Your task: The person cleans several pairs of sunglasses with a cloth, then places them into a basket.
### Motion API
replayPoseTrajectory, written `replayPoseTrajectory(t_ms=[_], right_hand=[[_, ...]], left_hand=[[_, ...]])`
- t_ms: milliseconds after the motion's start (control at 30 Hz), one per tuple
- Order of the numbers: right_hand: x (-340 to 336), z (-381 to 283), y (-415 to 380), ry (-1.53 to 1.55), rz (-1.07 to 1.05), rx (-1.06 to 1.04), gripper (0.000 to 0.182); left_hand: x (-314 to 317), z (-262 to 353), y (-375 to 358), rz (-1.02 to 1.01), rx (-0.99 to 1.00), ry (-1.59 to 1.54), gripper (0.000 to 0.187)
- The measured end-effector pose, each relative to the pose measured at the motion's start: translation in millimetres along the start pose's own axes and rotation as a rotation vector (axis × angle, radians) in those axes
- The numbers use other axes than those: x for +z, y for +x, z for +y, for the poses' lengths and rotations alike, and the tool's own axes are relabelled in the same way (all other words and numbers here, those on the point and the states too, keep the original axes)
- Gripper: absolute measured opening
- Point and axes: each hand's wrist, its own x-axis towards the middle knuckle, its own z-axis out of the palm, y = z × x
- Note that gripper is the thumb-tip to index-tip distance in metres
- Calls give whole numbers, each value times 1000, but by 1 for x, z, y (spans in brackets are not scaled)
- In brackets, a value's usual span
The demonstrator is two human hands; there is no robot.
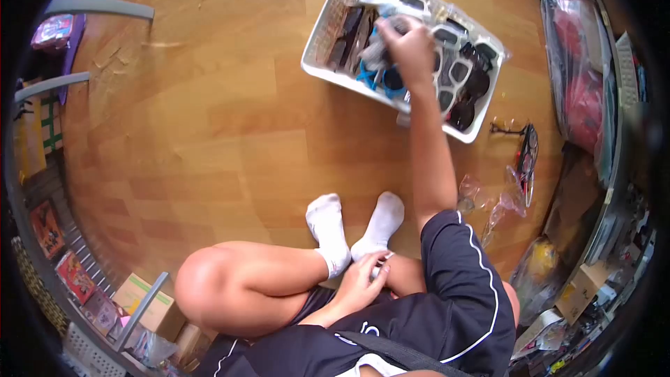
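At the bottom of the frame, the left hand (359, 276) rested curled against one of two white socks (330, 230), its grip holding nothing visible. The right arm stretched straight to the upper right, where the right hand (412, 45) closed on a plastic-wrapped pair of glasses (380, 49) inside the rectangular white basket (322, 28) on the wooden floor (209, 112).

Wood floor (209, 119) open from 9 to 12 o'clock; white basket (317, 45) blocks 1 o'clock, loose glasses (525, 157) and what look like plastic wrappers (499, 202) clutter 3 o'clock.
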Motion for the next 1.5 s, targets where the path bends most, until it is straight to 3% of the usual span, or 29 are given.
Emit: replayPoseTrajectory(t_ms=[100, 200, 233, 333, 367, 400, 433, 467, 533, 600, 800, 867, 900, 933, 1000, 1067, 1133, 1200, 1333, 1433, 1500], right_hand=[[-30, 14, -17, 322, 180, -1, 30], [-69, 7, -41, 451, 354, -22, 30], [-83, 4, -48, 477, 428, -51, 29], [-141, -29, -89, 985, 519, -82, 19], [-156, -38, -110, 1095, 558, -134, 19], [-177, -57, -130, 1150, 572, -201, 19], [-199, -77, -156, 1158, 558, -266, 19], [-221, -92, -181, 1149, 545, -326, 18], [-284, -135, -211, 1149, 562, -487, 18], [-347, -159, -235, 1130, 589, -611, 18], [-447, -118, -259, 1020, 617, -612, 18], [-445, -77, -257, 1107, 593, -569, 16], [-435, -53, -253, 1173, 569, -536, 19], [-427, -30, -244, 1203, 578, -454, 20], [-407, 0, -235, 1249, 627, -326, 21], [-387, 26, -233, 1290, 627, -266, 20], [-363, 53, -228, 1328, 616, -199, 18], [-345, 81, -219, 1378, 606, -100, 17], [-310, 126, -205, 1371, 581, 29, 17], [-301, 106, -239, 1353, 550, 206, 17], [-290, 135, -237, 1498, 536, 275, 17]], left_hand=[[0, -22, -28, 102, -11, 107, 27], [8, -45, -58, 164, 44, -16, 27], [13, -55, -68, 178, 78, -11, 27], [33, -102, -89, 273, 299, 76, 29], [34, -101, -105, 252, 251, -9, 27], [33, -108, -111, 369, 372, 70, 26], [28, -101, -125, 417, 446, 84, 25], [21, -93, -139, 321, 359, 26, 27], [27, -76, -156, 339, 640, -304, 31], [25, -71, -170, 352, 706, -303, 31], [42, -64, -215, 253, 798, -417, 32], [49, -56, -231, 314, 817, -309, 32], [51, -49, -235, 341, 977, -273, 31], [49, -38, -247, 442, 958, -200, 37], [18, -14, -263, 736, 1273, 123, 44], [-13, 23, -280, 859, 1669, 244, 44], [-36, 67, -292, 751, 2017, 437, 43], [-43, 107, -287, 537, 2200, 644, 43], [-30, 150, -223, 224, 2161, 858, 43], [-28, 168, -178, 142, 2140, 885, 42], [-36, 179, -161, 145, 2159, 894, 42]])
